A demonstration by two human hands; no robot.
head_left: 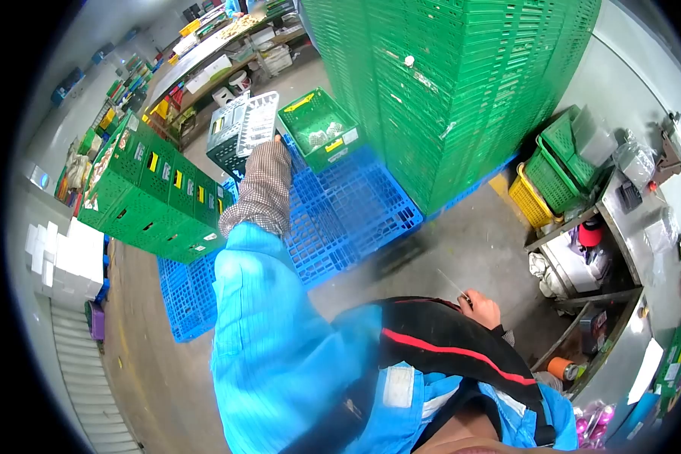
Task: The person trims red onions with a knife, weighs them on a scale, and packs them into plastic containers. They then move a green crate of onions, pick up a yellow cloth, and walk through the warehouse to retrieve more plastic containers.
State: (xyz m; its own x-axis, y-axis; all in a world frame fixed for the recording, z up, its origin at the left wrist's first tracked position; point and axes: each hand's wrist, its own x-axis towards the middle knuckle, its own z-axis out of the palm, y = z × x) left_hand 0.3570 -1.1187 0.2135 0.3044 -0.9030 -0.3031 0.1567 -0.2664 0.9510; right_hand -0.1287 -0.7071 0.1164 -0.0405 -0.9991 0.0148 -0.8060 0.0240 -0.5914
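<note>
My left arm reaches far forward in a blue sleeve with a checked cuff. My left hand is mostly hidden beyond the cuff; a bit of it shows at the near edge of a white perforated plastic tray, which it appears to grip. The tray is tilted against a dark green crate. Right of it, an open green crate with some clear or white items inside stands on a blue pallet. My right hand is closed near my body around a thin, pale, stick-like thing, too fine to identify.
A tall stack of green crates rises at right, and a lower stack stands at left on another blue pallet. A yellow basket and a cluttered workbench line the right wall. Another person is at a far table.
</note>
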